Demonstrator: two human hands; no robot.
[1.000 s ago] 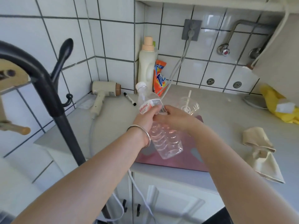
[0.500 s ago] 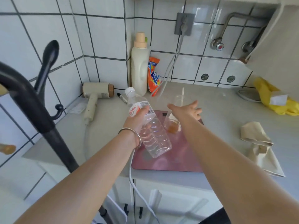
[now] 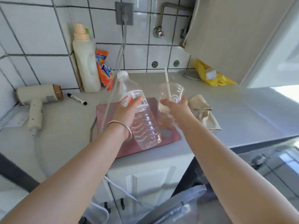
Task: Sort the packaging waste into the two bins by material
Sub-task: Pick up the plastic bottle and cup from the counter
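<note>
Above the pink mat [image 3: 111, 110] on the counter [image 3: 226, 110], both hands are carrying plastic at once. The left hand [image 3: 127, 113] is wrapping its grip around the labelled upper body of a clear plastic bottle [image 3: 142, 123], fingers clamped on it, with the white-capped neck pointing away towards the tiled wall and the base tilting back over the mat's near edge. Holding it at the label looks like a way of keeping the long empty body steady in one hand. The right hand [image 3: 176, 107] is closing its grip on the lower part of a clear plastic cup [image 3: 171, 96], which is staying upright with a pale straw [image 3: 167, 84] standing in it; I judge that upright hold is guarding against any leftover liquid spilling, though whether any is inside is hard to tell. Both items are being held clear of the mat, side by side but apart.

Since both look like plastic, taking them together probably means one trip to one bin. A grey lidded container [image 3: 174, 206] is showing at the bottom edge, below the counter front; it may be a bin, but that is not certain. A crumpled beige paper bag [image 3: 203, 110] is lying just right of the cup, seemingly waiting for the other material's bin.
</note>
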